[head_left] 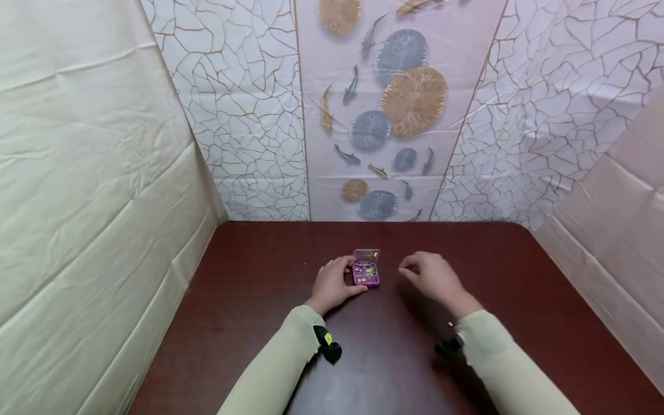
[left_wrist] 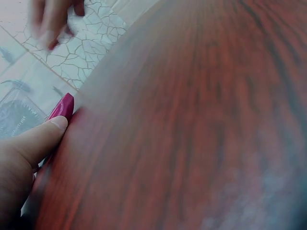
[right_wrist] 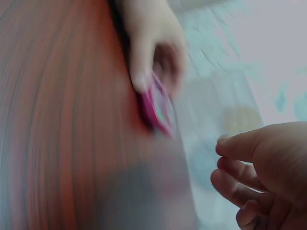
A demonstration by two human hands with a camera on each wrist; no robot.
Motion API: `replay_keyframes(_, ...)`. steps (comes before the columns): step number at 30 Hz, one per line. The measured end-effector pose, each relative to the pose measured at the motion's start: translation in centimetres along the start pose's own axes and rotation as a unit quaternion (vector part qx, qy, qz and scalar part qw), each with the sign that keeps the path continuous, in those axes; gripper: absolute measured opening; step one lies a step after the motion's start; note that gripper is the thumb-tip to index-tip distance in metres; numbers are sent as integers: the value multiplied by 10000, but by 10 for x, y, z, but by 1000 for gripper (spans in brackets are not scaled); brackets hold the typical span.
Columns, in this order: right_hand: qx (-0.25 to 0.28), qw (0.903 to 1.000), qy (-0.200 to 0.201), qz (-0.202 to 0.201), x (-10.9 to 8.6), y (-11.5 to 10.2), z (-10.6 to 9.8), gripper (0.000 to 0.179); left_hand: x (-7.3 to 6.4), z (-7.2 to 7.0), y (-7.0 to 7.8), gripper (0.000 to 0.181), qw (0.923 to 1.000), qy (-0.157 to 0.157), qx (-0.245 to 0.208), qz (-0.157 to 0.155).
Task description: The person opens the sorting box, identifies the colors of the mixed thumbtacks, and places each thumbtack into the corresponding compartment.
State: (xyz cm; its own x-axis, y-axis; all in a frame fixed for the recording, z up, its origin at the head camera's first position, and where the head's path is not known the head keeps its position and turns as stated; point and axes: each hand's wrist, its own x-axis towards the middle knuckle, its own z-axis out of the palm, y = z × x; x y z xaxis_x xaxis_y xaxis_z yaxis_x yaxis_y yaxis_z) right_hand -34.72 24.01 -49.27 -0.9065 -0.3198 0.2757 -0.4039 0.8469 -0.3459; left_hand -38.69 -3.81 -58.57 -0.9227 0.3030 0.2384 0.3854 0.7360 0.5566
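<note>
A small purple pill box (head_left: pixel 366 274) sits on the table with its clear lid (head_left: pixel 366 255) raised at the back. Orange-yellow pieces lie in its front left compartment and green ones on the right. My left hand (head_left: pixel 332 283) grips the box from the left, thumb at the near edge and fingers at the far side. In the left wrist view that thumb (left_wrist: pixel 41 139) presses on the purple box corner (left_wrist: pixel 64 106). To the right of the box, apart from it, my right hand (head_left: pixel 433 276) hovers over the table with loosely curled fingers (right_wrist: pixel 237 184); nothing shows between them.
The dark red-brown wooden table (head_left: pixel 259 248) spreads around both hands. A patterned cloth (head_left: pixel 259 115) hangs behind its far edge, with a plain cream cloth (head_left: pixel 93 173) at the left and another cloth (head_left: pixel 612 230) at the right. Dark wrist devices (head_left: pixel 332 350) are on both sleeves.
</note>
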Motion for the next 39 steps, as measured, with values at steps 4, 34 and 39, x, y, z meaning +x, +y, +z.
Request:
replay_keyframes(4, -43, 9996, -218, 168, -35, 37, -38, 6, 0, -2, -2, 84, 10000, 42, 10, -49)
replay_keyframes(34, -66, 9979, -636, 127, -141, 58, -28, 17, 3, -1, -2, 84, 10000, 6, -93, 15)
replay_keyframes(39, -158, 9975, -631, 285, -144, 54, -27, 14, 2, 4, -1, 84, 10000, -11, -77, 21)
